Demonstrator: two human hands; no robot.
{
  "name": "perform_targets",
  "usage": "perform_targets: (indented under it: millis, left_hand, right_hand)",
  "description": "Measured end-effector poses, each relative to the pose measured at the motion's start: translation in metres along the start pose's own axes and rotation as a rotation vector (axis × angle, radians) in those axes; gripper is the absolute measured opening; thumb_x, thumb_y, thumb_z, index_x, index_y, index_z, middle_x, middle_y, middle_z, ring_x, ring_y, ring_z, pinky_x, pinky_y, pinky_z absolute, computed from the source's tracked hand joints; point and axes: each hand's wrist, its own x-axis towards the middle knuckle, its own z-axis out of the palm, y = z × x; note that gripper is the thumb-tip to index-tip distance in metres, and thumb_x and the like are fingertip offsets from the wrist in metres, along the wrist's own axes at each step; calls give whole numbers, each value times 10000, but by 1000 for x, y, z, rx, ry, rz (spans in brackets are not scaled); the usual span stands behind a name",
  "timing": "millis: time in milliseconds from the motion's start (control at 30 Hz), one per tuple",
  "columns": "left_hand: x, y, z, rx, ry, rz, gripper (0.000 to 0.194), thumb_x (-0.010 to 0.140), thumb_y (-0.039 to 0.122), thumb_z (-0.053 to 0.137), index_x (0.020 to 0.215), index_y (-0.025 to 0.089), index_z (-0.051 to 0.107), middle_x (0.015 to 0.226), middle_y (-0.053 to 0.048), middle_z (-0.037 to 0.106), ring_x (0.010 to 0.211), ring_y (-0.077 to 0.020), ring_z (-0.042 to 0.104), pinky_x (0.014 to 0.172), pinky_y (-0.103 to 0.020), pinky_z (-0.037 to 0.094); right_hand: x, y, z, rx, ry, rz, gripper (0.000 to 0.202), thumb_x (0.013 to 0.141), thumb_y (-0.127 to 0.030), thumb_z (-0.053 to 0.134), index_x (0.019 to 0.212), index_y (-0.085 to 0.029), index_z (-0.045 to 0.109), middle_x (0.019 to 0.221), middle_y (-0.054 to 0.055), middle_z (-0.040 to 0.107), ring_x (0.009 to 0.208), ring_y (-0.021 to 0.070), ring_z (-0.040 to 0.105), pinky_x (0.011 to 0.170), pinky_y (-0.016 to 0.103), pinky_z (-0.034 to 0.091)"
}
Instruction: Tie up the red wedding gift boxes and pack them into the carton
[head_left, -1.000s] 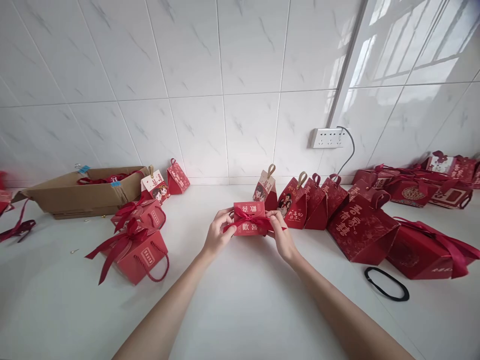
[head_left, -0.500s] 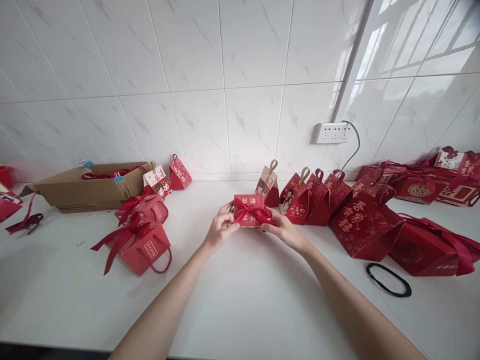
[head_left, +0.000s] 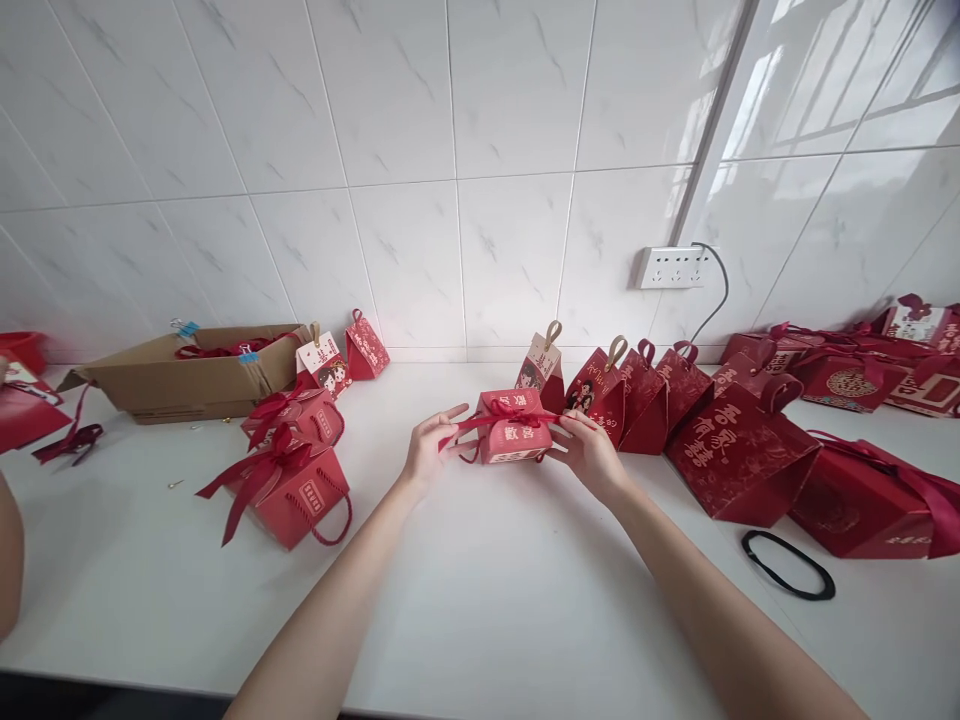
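Observation:
A small red gift box (head_left: 514, 438) with pale lettering sits on the white table between my hands. Red ribbon (head_left: 511, 414) crosses its top and is stretched out to both sides. My left hand (head_left: 435, 445) pinches the ribbon on the left of the box. On the other side, my right hand (head_left: 587, 455) grips the ribbon's right part, thumb and fingers pressed together. Cord handles hang at the box's sides. Just behind stand a cream-and-red tag-topped box (head_left: 541, 365) and a dark red box with a couple printed on it (head_left: 598, 397).
Two red boxes with bows (head_left: 292, 490) stand at left, before a cardboard tray (head_left: 187, 385) holding ribbon. Larger red boxes (head_left: 739, 455) line the right side. A black band (head_left: 787, 565) lies near them. A power strip (head_left: 675, 268) is on the tiled wall. Another person's arm (head_left: 9, 560) shows at far left.
My hands have drawn apart, pulling the ribbon out sideways from the box. The box shows more of its front side. Another person's arm has appeared at the left edge.

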Motion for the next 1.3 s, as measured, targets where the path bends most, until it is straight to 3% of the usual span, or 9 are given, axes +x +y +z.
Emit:
perform_targets:
  millis: [133,333,833,900,1000,1067,1133,1233,1300]
  left_hand:
    - [8,9,-12,-177,281,-28,206,547,172,610,556,154,405,1039,-81,665,769,-213,656,648,-309,497]
    - [17,22,-37,-314,602,38,76,592,173,492,643,176,435,770,-18,639,598,-92,576,521,-195,407]
    - [15,32,-29,-99,556,159,137,644,258,474,572,191,378,543,26,427,485,-88,432,563,-246,449]
    - [14,31,-28,28,567,180,169,684,310,468,579,196,402,573,0,462,564,-139,498,608,-298,465]
    - [8,29,-21,215,608,287,141,630,249,613,715,198,513,880,-58,588,988,-232,541,886,-369,431]
    - [1,25,-12,451,569,446,309,597,159,661,880,217,554,1172,-67,541,1254,-252,372,1060,-398,282]
    - [-6,18,-1,762,377,609,359,668,155,620,1013,219,549,1303,-78,477,1328,-252,291,1109,-420,195]
    - [-13,6,14,1022,-38,621,250,818,234,483,1055,214,558,1252,-80,540,1249,-230,423,1072,-396,285]
    - [-16,0,19,1027,-173,532,234,867,277,417,1030,224,575,1171,-61,589,1156,-205,505,1011,-356,361]
  right_hand:
    - [8,-11,-11,90,166,-127,213,646,-228,631,597,-207,424,900,10,695,896,189,646,753,334,526]
    - [13,-32,-31,145,325,-264,69,689,-216,529,641,-219,479,637,-24,639,651,142,647,774,345,551]
    - [-14,-59,-10,225,378,-400,82,644,-213,475,570,-193,447,544,-38,426,479,78,433,460,208,422]
    - [-16,-62,-11,218,374,-479,134,663,-277,406,614,-193,498,576,-18,437,510,96,452,481,226,418]
    - [-21,-63,-10,-56,438,-680,269,712,-374,347,660,-197,543,669,19,502,606,138,507,550,268,423]
    - [-26,-61,-5,-358,536,-846,233,743,-367,398,688,-201,552,730,27,531,691,160,528,637,292,426]
    - [-32,-57,3,-667,564,-964,162,771,-319,457,698,-209,550,770,31,549,764,179,534,720,313,416]
    - [-37,-48,14,-1022,312,-862,159,805,-316,495,688,-224,552,769,39,584,765,195,545,731,323,412]
    - [-36,-42,18,-1160,103,-653,189,806,-379,516,698,-232,568,765,44,607,737,204,556,698,324,415]
